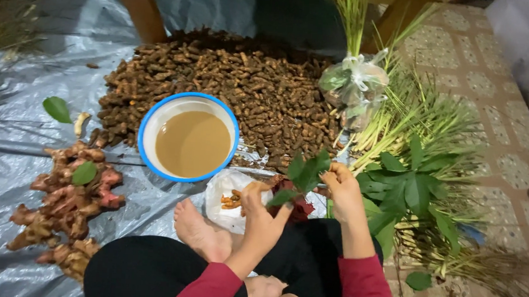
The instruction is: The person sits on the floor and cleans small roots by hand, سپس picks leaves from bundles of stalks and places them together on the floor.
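Green leaf sprig (305,173), tips up-right.

A blue-rimmed round basin (189,136) of brown liquid sits against a heap of small brown turmeric roots (250,85); knobbly pinkish ginger rhizomes (65,206) lie on grey plastic sheeting (27,82).

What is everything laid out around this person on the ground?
Turmeric-like roots: a heap, brown, on the tarp behind the bowl.
Bowl: one, blue-rimmed, holding tan liquid, centre.
Ginger-like roots: a pile, pinkish brown, far left.
Tarp: one, grey, underneath.
Plastic bag: one, white, orange pieces inside, before the foot.
Lemongrass stalks: bundle, green, right.
Knotted bag: one, clear.
Leafy sprig: one, green, held by both hands.
Left hand, right hand: gripping the sprig.
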